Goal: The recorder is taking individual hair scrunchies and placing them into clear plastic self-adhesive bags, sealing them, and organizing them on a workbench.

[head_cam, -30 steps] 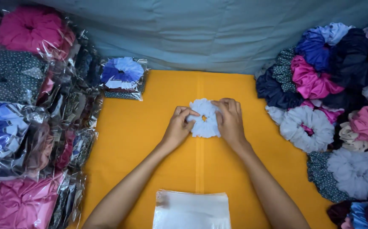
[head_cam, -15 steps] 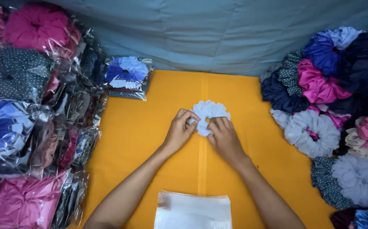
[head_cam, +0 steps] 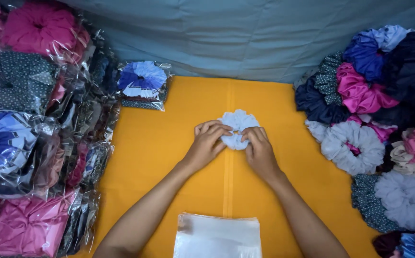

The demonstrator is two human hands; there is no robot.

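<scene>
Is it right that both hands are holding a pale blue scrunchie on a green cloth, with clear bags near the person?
Not quite. The cloth is orange-yellow, not green, as the head view shows. The rest holds: the left hand and right hand both hold the pale blue scrunchie, and the clear bags lie near the person.

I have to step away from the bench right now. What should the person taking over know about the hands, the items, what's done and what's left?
Left hand: grip closed on the near left edge of the pale blue scrunchie.
Right hand: pinching its near right edge.
The scrunchie lies flat mid-way on the orange cloth, not bagged.
Clear bags are stacked at the near edge, untouched.
Done: bagged scrunchies piled on the left.
Left: this one, plus the loose scrunchies heaped on the right.
</scene>
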